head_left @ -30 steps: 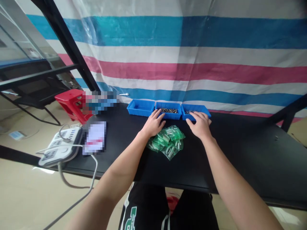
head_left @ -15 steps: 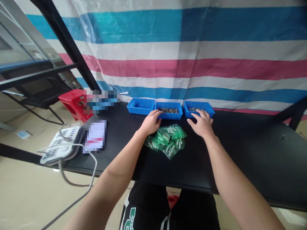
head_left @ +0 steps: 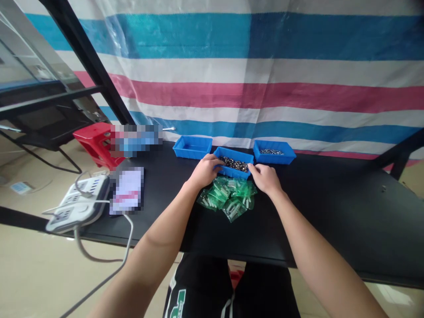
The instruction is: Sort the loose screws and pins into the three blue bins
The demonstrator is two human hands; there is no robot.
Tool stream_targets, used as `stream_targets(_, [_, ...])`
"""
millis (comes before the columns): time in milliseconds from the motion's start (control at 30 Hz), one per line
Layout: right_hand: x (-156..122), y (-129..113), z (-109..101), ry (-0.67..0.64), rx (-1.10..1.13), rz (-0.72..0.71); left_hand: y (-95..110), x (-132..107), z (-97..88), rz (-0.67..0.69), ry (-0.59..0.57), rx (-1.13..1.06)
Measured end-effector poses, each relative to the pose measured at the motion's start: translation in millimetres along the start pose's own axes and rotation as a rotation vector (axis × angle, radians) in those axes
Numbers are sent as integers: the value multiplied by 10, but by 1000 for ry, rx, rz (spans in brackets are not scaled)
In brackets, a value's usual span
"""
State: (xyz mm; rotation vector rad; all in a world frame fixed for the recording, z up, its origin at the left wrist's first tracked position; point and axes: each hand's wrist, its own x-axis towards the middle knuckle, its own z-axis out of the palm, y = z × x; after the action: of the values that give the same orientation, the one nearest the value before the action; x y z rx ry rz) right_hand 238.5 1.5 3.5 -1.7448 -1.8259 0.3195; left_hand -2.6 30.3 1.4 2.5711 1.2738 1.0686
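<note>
Both hands are at the middle blue bin (head_left: 236,153), which holds many small metal parts (head_left: 233,164). My left hand (head_left: 206,171) grips its left end, fingers over the rim. My right hand (head_left: 266,177) is closed on the right front corner, thumb and fingers at the edge. The bin sits slightly askew, its right side nearer me. Just in front of it lies a pile of green-tinted clear bags (head_left: 228,197) with small whitish pieces inside.
A left blue bin (head_left: 192,153) looks bare inside; a right blue bin (head_left: 274,158) holds thin metal pieces. On the black table's (head_left: 331,212) left stand a white power strip (head_left: 79,203) with cables and a blurred pad (head_left: 127,190). A red stool (head_left: 94,137) is beyond.
My right hand has moved left from the right bin to the middle bin. The middle bin has come toward me and turned a little, and both hands now hold it.
</note>
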Motion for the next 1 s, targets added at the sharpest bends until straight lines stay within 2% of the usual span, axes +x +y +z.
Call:
stream_targets(100, [0,-14,41,-32,22,10,-2,-7,7,14,19,4])
stream_targets(367, [1,-13,52,4,197,13,71,1,-5,18,102,-3])
stream_targets(467, [9,-4,43,24,337,40,102,10,-20,20,144,-8])
stream_targets(567, [17,-20,34,19,566,121,140,16,-40,20,184,-17])
stream_targets(667, [12,-82,0,-42,835,180,189,19,-66,31,227,-24])
stream_targets(800, [-10,-156,-79,-145,1124,182,255,20,-105,58,271,-52])
stream_targets(1000, [-28,-158,-183,-276,1292,234,279,20,-114,28,253,-70])
